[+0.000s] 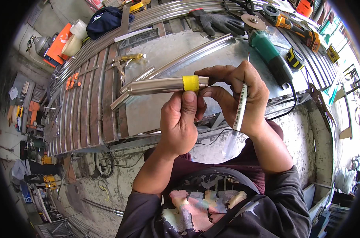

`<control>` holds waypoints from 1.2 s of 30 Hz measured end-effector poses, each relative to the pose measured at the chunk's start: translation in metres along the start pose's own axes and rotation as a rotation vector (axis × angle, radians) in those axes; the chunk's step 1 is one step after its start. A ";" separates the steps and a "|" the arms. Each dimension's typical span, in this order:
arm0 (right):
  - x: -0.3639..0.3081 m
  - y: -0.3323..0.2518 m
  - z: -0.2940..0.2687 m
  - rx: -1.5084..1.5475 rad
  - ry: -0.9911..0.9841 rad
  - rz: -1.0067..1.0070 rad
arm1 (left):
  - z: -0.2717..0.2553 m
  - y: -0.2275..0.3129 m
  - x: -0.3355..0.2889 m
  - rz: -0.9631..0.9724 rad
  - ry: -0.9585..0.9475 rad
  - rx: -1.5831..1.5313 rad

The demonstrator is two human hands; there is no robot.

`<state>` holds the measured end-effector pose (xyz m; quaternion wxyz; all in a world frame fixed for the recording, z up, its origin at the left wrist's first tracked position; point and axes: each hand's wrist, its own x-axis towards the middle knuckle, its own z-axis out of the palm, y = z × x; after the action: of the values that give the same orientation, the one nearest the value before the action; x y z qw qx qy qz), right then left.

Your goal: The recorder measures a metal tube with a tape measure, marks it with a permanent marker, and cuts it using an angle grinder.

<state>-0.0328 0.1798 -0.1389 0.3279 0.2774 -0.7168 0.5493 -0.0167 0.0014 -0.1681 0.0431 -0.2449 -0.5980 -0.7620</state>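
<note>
A short shiny metal tube (pixel 156 85) lies level above the bench, with a band of yellow tape (pixel 191 83) wrapped around it near its right end. My left hand (pixel 179 123) grips the tube from below, its thumb pressed at the tape's lower edge. At the tube's right end is my right hand (pixel 251 99), thumb and forefinger touching or close to the rim and the tape. A white marker pen (pixel 241 107) is tucked between the fingers of that hand, its thin tip pointing up and away. My fingers partly hide the tube's right end.
Longer shiny tubes (pixel 188 55) rest on a metal sheet (pixel 160 115) over the slatted bench (pixel 89 99). A green angle grinder (pixel 269 55) with its cord lies right, near a tape measure (pixel 295 58), grey gloves (pixel 219 23) and a yellow-black power tool (pixel 293 27). Locking pliers (pixel 128 58) lie left.
</note>
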 end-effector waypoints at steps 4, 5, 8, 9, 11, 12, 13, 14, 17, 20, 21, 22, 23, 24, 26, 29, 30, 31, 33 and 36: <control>-0.001 0.000 0.003 0.013 0.042 0.017 | 0.008 0.002 0.002 0.032 0.055 0.056; -0.002 0.000 0.004 0.032 0.054 0.039 | 0.009 0.003 0.002 0.030 0.055 0.057; -0.001 0.000 0.001 0.029 0.045 0.055 | 0.010 0.005 0.001 0.014 0.078 0.045; 0.000 0.000 0.000 0.007 0.023 0.047 | 0.009 0.005 0.002 0.023 0.073 0.036; 0.003 -0.002 -0.002 0.024 0.022 0.052 | 0.008 0.004 0.003 0.030 0.066 0.026; 0.003 -0.002 -0.002 0.042 0.020 0.055 | 0.007 0.004 0.004 -0.001 0.065 0.010; 0.004 -0.001 -0.002 0.121 0.031 0.067 | 0.007 0.003 0.004 -0.032 0.063 -0.006; 0.005 -0.001 -0.002 0.120 0.031 0.070 | 0.009 0.005 0.005 -0.034 0.062 -0.007; 0.006 -0.001 -0.003 0.124 0.029 0.062 | 0.014 0.011 0.006 -0.086 0.109 -0.042; 0.006 -0.001 -0.005 0.039 0.005 0.020 | 0.012 0.012 0.005 -0.092 0.082 -0.055; 0.006 -0.002 -0.006 0.005 0.010 0.007 | 0.011 0.012 0.004 -0.089 0.070 -0.050; 0.006 -0.002 -0.006 -0.028 0.015 -0.006 | 0.011 0.011 0.004 -0.087 0.060 -0.044; 0.006 -0.002 -0.006 -0.028 0.014 -0.006 | 0.011 0.012 0.005 -0.086 0.060 -0.044; 0.005 -0.001 -0.005 -0.024 0.026 -0.011 | 0.011 0.013 0.005 -0.072 0.068 -0.004; 0.004 0.000 -0.004 -0.018 0.036 -0.017 | 0.012 0.015 0.005 -0.057 0.077 0.037; 0.004 0.000 -0.001 0.085 0.067 0.005 | 0.010 0.016 0.007 -0.042 0.075 0.035; 0.004 0.000 -0.002 0.098 0.072 0.009 | 0.009 0.016 0.008 -0.047 0.055 0.014; 0.004 0.001 -0.002 0.114 0.077 0.013 | 0.009 0.016 0.008 -0.052 0.038 -0.005; 0.004 0.003 -0.002 0.128 0.074 0.011 | 0.010 0.018 0.007 -0.077 0.047 -0.023; 0.004 0.003 -0.004 0.101 0.067 -0.004 | 0.012 0.022 0.008 -0.109 0.056 -0.042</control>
<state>-0.0375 0.1841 -0.1367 0.3385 0.2763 -0.6763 0.5930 -0.0123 0.0083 -0.1432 0.0132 -0.1914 -0.5926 -0.7823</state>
